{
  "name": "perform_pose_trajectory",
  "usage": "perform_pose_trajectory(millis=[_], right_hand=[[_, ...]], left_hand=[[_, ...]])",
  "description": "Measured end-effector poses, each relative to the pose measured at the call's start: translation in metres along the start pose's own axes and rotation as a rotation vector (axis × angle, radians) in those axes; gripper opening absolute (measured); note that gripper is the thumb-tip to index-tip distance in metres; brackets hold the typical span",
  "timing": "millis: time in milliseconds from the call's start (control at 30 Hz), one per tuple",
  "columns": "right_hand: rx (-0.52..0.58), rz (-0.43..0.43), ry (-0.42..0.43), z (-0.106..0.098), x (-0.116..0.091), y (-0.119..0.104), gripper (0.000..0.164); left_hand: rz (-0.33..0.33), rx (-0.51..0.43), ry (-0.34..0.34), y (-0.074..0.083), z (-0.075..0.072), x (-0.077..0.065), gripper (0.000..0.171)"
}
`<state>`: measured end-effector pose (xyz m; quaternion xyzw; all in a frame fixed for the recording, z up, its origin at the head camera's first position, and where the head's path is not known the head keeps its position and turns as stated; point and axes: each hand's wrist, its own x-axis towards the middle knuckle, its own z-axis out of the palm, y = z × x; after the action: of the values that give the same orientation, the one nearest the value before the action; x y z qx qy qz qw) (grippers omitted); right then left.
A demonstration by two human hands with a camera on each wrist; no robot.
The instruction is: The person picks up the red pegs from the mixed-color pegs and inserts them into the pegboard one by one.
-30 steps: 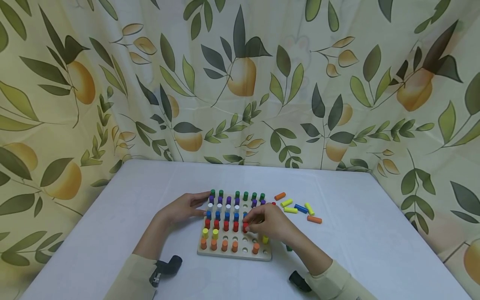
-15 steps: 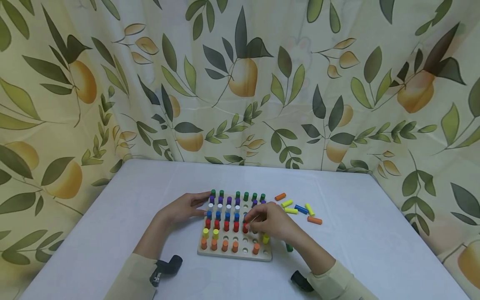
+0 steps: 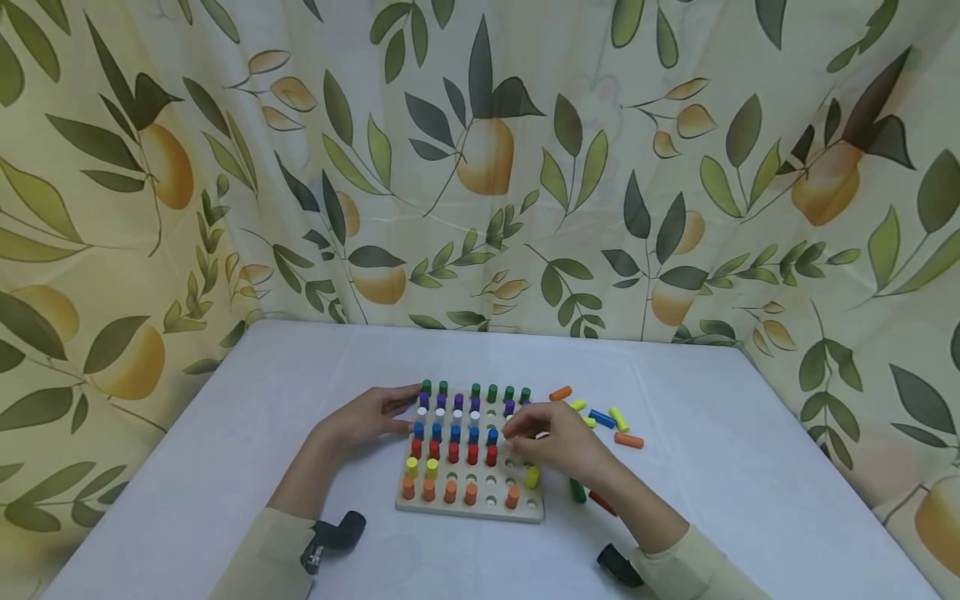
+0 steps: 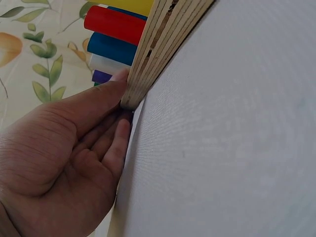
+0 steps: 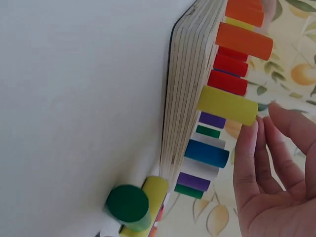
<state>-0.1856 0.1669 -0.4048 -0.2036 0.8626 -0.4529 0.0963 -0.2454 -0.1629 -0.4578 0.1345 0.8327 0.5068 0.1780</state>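
Observation:
A wooden pegboard (image 3: 468,510) stands on the white table, filled with rows of coloured pegs. My left hand (image 3: 362,417) touches the board's left edge; in the left wrist view its thumb (image 4: 96,101) lies along the edge near the white and purple pegs. Over the right part of the board is my right hand (image 3: 558,437), fingers bent and nothing seen between them. A red peg (image 3: 491,456) stands in its hole just left of its fingertips. The right wrist view shows thumb and fingers apart, overlapping the end of a yellow peg (image 5: 228,105).
Loose pegs lie right of the board: an orange peg (image 3: 628,440), a blue peg (image 3: 602,419), a yellow peg (image 3: 618,417) and others. A green peg (image 3: 577,490) and a red peg (image 3: 602,503) lie near the right forearm. A leaf-patterned curtain (image 3: 480,250) hangs behind the table.
My right hand has let go of the red peg and moved right, leaving it standing in the board. A loose red peg shows beside the forearm now. The left hand stays put.

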Motion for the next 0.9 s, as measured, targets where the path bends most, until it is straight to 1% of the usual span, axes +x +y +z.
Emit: perform_pose_trajectory(millis=[233, 433, 700, 900], right_hand=[[0.004, 0.028, 0.02, -0.007, -0.004, 0.003, 0.009], [-0.015, 0.042, 0.034, -0.013, -0.009, 0.008, 0.011], [-0.014, 0.107, 0.032, -0.022, -0.021, 0.016, 0.012], [-0.001, 0.141, 0.016, -0.027, -0.031, 0.023, 0.011]], left_hand=[[-0.008, -0.015, 0.003, 0.001, 0.001, 0.0, 0.068], [-0.001, -0.028, -0.004, -0.001, 0.002, 0.001, 0.068], [-0.001, -0.051, -0.001, -0.001, 0.004, 0.0, 0.067], [0.005, -0.021, 0.012, -0.001, 0.003, -0.001, 0.066]])
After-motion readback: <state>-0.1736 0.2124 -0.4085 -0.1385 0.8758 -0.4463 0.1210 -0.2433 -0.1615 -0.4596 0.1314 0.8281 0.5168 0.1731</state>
